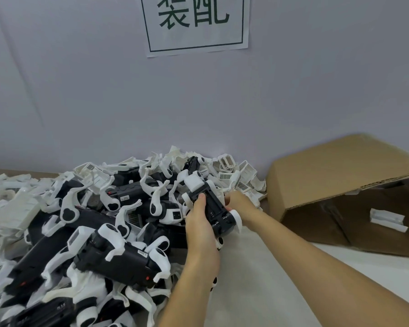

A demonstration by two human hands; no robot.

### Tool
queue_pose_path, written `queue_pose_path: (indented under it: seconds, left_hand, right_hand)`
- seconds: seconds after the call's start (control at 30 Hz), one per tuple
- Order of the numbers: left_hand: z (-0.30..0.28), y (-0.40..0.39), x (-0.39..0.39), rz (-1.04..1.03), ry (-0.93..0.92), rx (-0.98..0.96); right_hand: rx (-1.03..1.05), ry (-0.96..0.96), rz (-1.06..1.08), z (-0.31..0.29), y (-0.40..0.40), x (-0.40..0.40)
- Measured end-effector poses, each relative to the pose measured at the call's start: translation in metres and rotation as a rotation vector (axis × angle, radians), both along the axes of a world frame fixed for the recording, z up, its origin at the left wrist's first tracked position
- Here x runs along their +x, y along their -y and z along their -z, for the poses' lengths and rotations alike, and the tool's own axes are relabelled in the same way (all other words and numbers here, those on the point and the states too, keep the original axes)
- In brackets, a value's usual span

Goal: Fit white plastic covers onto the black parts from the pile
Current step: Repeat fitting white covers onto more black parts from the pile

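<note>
A big pile of black parts (118,258) mixed with white plastic covers (227,164) fills the left and middle of the table. Both hands hold one black part (214,206) above the pile's right edge. A white cover (194,181) sits on its far end, and white curved pieces stick out at its near end. My left hand (198,223) grips the part's left side, thumb on top. My right hand (237,201) holds its right side, fingers partly hidden behind it.
An open cardboard box (340,175) lies on its side at the right, with one white cover (387,219) inside. A pale wall with a printed sign (196,24) stands right behind the pile. A pale cloth (257,279) covers the table under my forearms.
</note>
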State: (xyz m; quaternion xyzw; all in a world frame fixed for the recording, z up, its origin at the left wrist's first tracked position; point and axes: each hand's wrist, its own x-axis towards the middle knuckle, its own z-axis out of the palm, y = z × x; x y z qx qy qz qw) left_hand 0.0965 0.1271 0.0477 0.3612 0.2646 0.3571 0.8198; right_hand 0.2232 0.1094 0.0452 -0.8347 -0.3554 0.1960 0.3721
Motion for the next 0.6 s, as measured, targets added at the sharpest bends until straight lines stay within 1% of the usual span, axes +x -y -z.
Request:
queue_pose_path:
  seconds: [0.1,0.17,0.3,0.37,0.47,0.6]
  left_hand:
    - [0.0,0.0,0.0,-0.011,-0.027,0.008]
    - [0.0,-0.001,0.001,-0.02,-0.036,0.001]
    - [0.001,-0.001,0.002,-0.01,-0.045,0.003]
    - [0.001,-0.001,0.002,-0.006,-0.047,0.007]
    - [0.002,-0.001,0.002,0.017,-0.038,0.023]
    - [0.001,0.0,0.001,0.043,-0.032,0.042]
  right_hand:
    - [0.171,-0.065,0.137,0.011,0.004,-0.005]
    - [0.254,-0.079,0.188,0.015,0.009,-0.008]
    - [0.373,-0.192,0.118,0.019,0.018,-0.01]
    - [0.439,-0.184,0.089,0.019,0.022,-0.012]
    - [0.516,-0.122,0.145,0.014,0.025,-0.012]
    - [0.508,-0.183,0.191,0.002,0.018,-0.007]
